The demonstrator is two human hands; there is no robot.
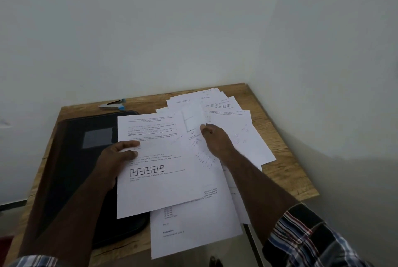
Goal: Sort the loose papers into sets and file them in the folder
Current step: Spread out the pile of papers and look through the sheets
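Wooden desk in a pale corner: left hand pinches a white printed sheet; right hand pinches among loose white papers fanned beyond. Black zipped folder under the left hand looks closed; sorting seems barely begun.

Wooden table in a pale, perhaps dim, wall corner

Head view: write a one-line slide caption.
Left hand holds a printed sheet over the black folder; right hand picks through loose papers.
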